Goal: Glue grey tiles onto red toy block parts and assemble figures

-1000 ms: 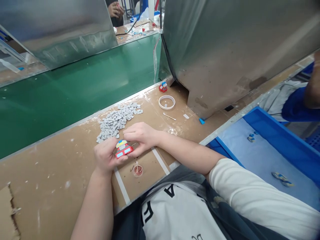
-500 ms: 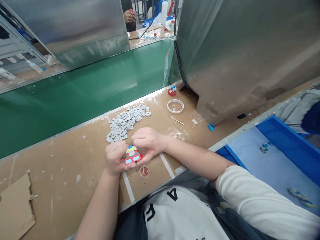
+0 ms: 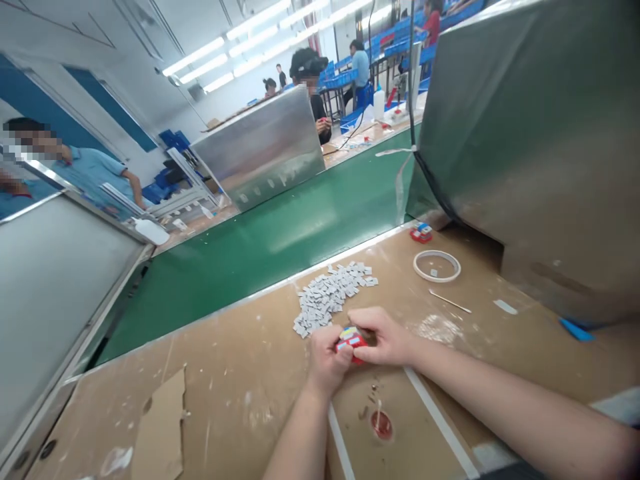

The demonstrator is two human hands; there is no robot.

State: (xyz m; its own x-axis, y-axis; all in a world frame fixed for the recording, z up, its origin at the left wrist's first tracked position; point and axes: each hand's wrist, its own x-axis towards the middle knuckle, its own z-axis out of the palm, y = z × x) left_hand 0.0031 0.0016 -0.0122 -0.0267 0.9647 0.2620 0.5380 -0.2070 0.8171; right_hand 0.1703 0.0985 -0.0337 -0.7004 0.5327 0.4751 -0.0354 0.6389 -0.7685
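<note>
Both my hands grip a small red toy with a yellow top and light-blue windows, above the brown work surface. My left hand closes around its left side, thumb at the front. From the right, my right hand holds it with curled fingers and thumb. My fingers cover part of the toy. Just beyond them lies a heap of small grey rectangular pieces. Nearer my body is a small round dish of red liquid with a thin stick in it.
A tape roll, a cotton swab and another red toy lie at the right. Torn cardboard is on the left. A green belt runs behind, beside a large metal panel. Co-workers are across the belt.
My view has tilted up and shifted left, bringing the room and co-workers into sight. Both hands still hold the toy, which is now tipped and more covered by my fingers.
</note>
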